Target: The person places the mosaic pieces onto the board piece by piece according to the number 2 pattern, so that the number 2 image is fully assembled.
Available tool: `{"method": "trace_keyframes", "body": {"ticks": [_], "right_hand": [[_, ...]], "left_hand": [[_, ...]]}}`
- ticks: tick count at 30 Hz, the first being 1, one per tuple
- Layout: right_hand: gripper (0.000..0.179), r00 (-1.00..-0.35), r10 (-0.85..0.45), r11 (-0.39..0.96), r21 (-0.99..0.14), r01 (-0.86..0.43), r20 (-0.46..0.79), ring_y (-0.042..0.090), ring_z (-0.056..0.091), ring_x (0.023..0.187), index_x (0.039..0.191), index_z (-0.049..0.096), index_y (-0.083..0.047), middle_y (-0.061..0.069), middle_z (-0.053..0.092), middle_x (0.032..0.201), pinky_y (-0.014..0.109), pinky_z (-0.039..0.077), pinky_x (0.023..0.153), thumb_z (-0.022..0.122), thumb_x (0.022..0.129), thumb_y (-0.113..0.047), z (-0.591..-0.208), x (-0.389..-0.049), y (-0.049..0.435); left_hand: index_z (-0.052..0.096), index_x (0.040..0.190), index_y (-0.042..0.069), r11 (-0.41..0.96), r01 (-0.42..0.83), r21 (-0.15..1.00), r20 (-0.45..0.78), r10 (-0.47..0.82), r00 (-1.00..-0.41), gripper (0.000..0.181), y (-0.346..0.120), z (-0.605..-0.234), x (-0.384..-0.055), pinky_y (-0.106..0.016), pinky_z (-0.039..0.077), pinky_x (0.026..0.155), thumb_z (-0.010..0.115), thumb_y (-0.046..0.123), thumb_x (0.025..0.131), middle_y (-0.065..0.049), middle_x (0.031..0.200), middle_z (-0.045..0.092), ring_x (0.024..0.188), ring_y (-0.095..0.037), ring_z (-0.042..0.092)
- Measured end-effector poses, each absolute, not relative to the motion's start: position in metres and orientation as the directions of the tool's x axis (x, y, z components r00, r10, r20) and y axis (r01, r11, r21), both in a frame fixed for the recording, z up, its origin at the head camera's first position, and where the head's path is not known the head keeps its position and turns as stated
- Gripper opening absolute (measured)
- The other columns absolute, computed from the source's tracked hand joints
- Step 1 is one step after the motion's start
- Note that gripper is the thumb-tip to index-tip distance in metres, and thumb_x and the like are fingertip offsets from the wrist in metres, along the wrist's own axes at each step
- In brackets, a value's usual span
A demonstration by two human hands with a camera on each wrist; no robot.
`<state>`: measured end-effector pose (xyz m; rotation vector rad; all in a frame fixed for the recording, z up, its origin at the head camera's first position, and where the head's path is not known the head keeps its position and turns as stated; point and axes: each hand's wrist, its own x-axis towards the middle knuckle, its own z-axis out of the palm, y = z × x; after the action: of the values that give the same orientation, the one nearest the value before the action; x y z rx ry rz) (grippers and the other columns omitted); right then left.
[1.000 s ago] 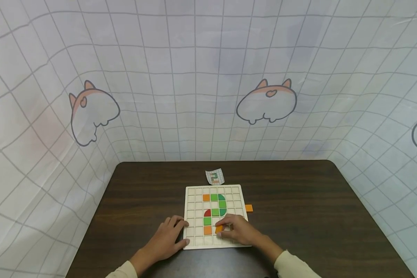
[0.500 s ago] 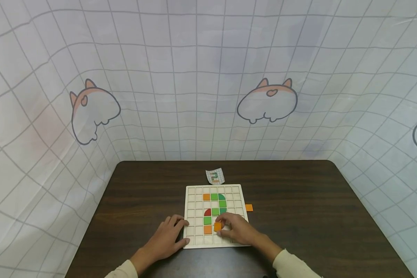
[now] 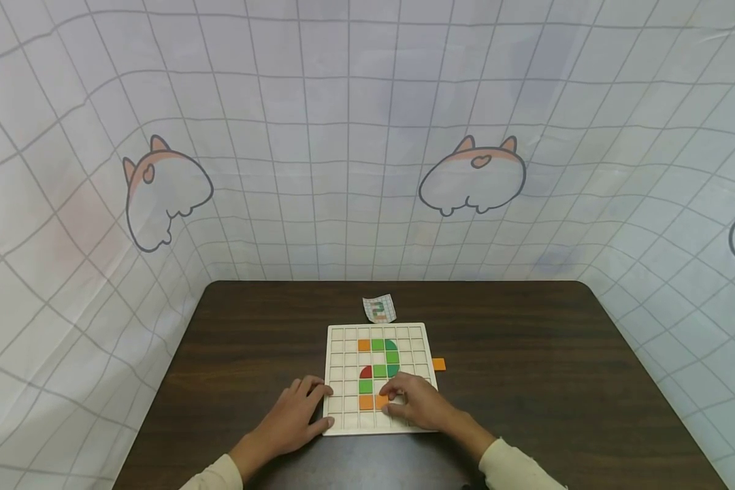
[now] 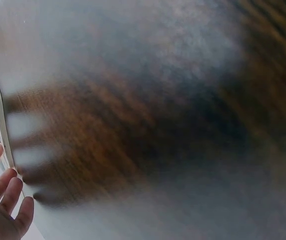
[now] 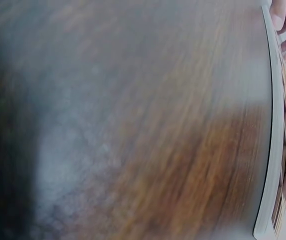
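A pale square grid board (image 3: pixel 343 423) lies on the table, with green, red and orange tiles forming a curved figure in its cells. My right hand (image 3: pixel 422 403) pinches an orange square tile (image 3: pixel 380 402) between thumb and fingers. That tile lies in the cell just right of another orange tile (image 3: pixel 366 403), its right part hidden by the fingertips. My left hand (image 3: pixel 292 415) rests at the board's left edge, thumb and fingertips on the rim. In the left wrist view its fingers (image 4: pixel 12 195) are spread along that edge.
A loose orange tile (image 3: pixel 439 364) lies on the dark wooden table (image 3: pixel 514 340), beside the board's right edge. Behind the board is a small curled paper card (image 3: pixel 379 309) printed with a coloured grid pattern. A white gridded curtain (image 3: pixel 318 170) surrounds the table's far side and both flanks.
The orange tile in my right hand was tilted above the board; it has turned straight and gone down into the cell beside the other orange tile. My left hand has stayed put.
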<state>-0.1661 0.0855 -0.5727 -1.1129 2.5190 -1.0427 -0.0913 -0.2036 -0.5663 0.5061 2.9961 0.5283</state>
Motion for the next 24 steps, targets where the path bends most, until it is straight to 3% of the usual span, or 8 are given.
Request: {"method": "trace_keyframes", "body": {"ticks": [24], "right_hand": [[0.018,-0.712,-0.691,0.468,-0.674,-0.571,0.124,0.01,0.06,0.085,0.102,0.073,-0.011,-0.002,0.067,0.092,0.024,0.049,0.078,0.079,0.087,-0.019,-0.5735,-0.1649,0.0827]], "left_hand": [[0.059,0.127,0.019,0.878,0.319,0.355,0.005,0.34,-0.94,0.043,-0.2049,-0.5665,-0.0915,-0.05,0.045,0.095,0.07,0.044,0.093,-0.005,0.133,0.052,0.118,-0.025,0.051]]}}
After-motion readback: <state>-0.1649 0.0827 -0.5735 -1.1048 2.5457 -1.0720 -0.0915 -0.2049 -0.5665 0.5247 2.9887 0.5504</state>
